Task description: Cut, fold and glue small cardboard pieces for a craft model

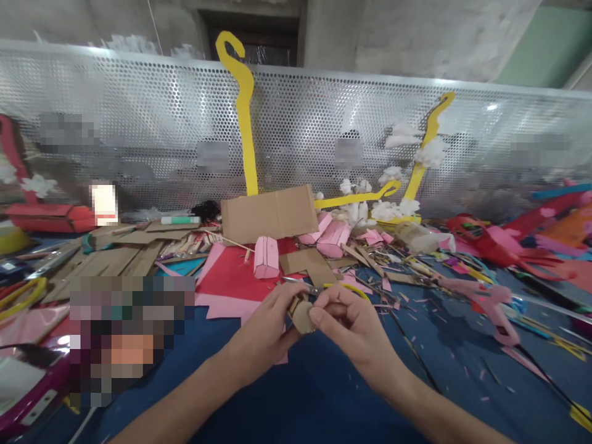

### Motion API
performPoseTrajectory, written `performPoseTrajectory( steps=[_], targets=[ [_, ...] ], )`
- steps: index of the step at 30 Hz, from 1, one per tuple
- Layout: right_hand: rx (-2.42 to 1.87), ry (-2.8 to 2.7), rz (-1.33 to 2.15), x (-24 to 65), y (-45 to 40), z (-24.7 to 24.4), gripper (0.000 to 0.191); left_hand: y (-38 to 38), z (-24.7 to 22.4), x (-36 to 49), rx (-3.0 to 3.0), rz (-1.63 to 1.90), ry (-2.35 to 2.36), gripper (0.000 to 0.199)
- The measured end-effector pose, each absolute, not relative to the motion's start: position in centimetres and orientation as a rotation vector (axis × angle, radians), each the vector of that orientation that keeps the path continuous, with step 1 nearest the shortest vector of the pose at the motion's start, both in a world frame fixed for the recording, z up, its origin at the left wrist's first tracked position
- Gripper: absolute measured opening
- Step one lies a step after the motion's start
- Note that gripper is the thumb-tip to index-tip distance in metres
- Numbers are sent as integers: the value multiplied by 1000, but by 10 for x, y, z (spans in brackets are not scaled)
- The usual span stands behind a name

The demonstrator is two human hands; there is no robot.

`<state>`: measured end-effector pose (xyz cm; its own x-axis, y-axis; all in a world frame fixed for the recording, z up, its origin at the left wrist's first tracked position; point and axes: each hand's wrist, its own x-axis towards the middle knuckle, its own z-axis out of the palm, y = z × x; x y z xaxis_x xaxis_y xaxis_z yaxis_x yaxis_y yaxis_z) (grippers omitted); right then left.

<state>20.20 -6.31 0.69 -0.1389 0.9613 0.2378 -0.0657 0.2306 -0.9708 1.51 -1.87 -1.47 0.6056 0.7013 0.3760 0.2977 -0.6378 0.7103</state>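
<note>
Below frame centre, a round cardboard piece (pixel 303 317) is grasped by the left hand (pixel 263 324), touched by the right hand (pixel 358 327) (grip unclear); a pink box (pixel 267 259) is formed, the piece seemingly unfinished.

And it's my one head camera, looking forward and down: left hand (pixel 271 314) and right hand (pixel 349 320) close in, blue tabletop (pixel 305 394) below, perforated panel (pixel 324 117) across the far side.
</note>
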Motion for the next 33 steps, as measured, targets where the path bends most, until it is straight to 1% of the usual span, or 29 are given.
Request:
performPoseTrajectory(
  steps=[2, 3, 11, 17, 19, 23, 28, 30, 33],
  targets=[
    [-912, -1346, 1203, 201, -63, 6, 30, -20, -15, 15, 2220, 860, 814, 34],
    [-900, -1329, 1224, 201, -63, 5, 30, -20, -15, 14, 2228, 857, 820, 32],
    [-934, -1392, 1148, 206, -60, 2, 27, -22, -10, 5, 2393, 772, 741, 43],
    [-967, -1468, 1065, 204, -59, 1, 24, -22, -10, 4, 2457, 750, 728, 47],
    [-969, -1471, 1071, 204, -58, 0, 24, -22, -10, 3, 2499, 735, 726, 46],
    [-973, -1474, 1053, 207, -59, 2, 25, -22, -5, 2, 2472, 701, 763, 37],
    [-992, -1515, 986, 212, -58, 7, 22, -19, 0, 4, 2427, 751, 746, 31],
    [-993, -1530, 977, 213, -57, 9, 20, -17, -1, 4, 2402, 782, 739, 32],
    [-991, -1538, 962, 215, -55, 9, 17, -15, -5, 3, 2375, 834, 759, 40]
  ],
)
